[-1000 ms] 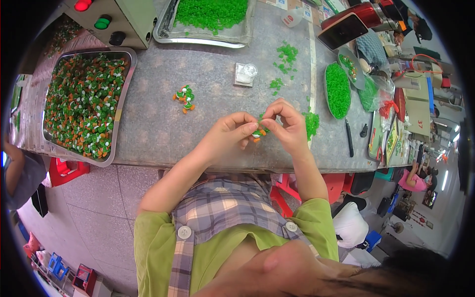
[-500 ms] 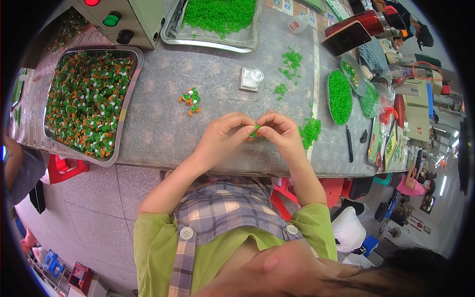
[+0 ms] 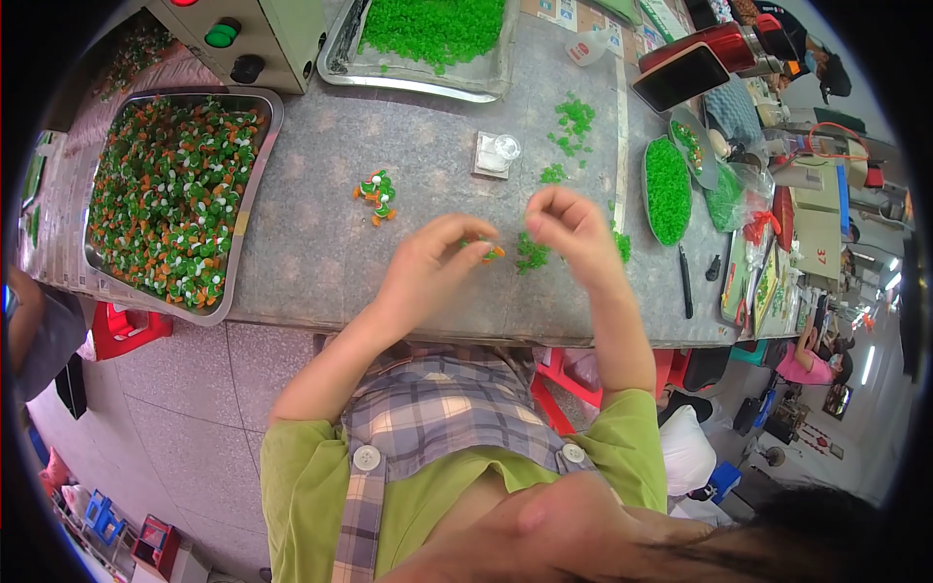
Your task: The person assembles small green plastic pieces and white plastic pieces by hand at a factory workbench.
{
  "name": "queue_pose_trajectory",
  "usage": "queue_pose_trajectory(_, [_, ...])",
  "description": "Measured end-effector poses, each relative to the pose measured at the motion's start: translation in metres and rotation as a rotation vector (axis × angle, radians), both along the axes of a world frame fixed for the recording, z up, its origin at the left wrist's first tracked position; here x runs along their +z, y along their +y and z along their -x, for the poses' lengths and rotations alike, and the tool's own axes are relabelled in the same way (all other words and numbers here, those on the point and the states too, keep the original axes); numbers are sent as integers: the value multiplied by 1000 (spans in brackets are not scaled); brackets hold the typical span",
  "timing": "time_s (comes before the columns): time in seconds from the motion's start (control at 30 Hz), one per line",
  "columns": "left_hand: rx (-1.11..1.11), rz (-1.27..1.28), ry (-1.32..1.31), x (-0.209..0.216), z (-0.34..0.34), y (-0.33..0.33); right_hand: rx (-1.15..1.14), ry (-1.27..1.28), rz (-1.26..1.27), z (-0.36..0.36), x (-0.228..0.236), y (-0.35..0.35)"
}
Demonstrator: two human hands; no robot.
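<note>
My left hand (image 3: 434, 262), left of centre, pinches a small orange and green plastic figure piece (image 3: 495, 253) between thumb and fingertips. To its right, my right hand (image 3: 575, 233) is raised a little over the table, its fingers curled toward the thumb. Whatever sits between those fingertips, if anything, is too small to make out. A loose heap of tiny green plastic parts (image 3: 532, 254) lies between the two hands. Farther left, a few assembled green, orange and white figures (image 3: 376, 197) rest together on the grey tabletop. A small white block with a round clear cap (image 3: 493, 155) lies beyond my hands.
On the left is a metal tray (image 3: 237, 228) full of figures, beside a machine box (image 3: 267, 44). Another metal tray (image 3: 418, 88) holds green parts. Rightward are an oval dish (image 3: 668, 190) of green parts, a black pen-like tool (image 3: 686, 282) and a phone (image 3: 682, 78).
My hands, together before, have come apart. The right has moved up and rightward, uncovering green parts beneath it; the left keeps the small figure piece.
</note>
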State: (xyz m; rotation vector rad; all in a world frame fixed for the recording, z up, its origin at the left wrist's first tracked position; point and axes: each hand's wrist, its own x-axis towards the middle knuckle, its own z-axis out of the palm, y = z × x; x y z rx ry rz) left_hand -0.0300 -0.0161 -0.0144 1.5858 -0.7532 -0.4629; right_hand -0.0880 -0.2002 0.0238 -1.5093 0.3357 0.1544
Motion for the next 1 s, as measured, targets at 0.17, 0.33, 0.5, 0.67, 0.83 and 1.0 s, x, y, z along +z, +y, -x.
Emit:
queue_pose_trajectory(0.17, [-42,245,740,2,-11,10,-28,-31,448,-40,4,-26])
queue_pose_trajectory(0.33, [-8,304,855,5,-14,15,56,-57,879,-60,5,-19])
queue_pose_trajectory(0.5, [-12,312,901,2,-17,19,97,-57,1020,-67,11,-12])
queue_pose_trajectory(0.67, [24,264,791,-1,-19,21,97,-40,1044,-66,18,-10])
queue_pose_trajectory(0.83, [23,310,795,2,-20,21,83,-22,1067,-60,16,-12])
queue_pose_trajectory(1.0, [-13,349,876,3,-17,19,17,-46,988,-51,16,-12])
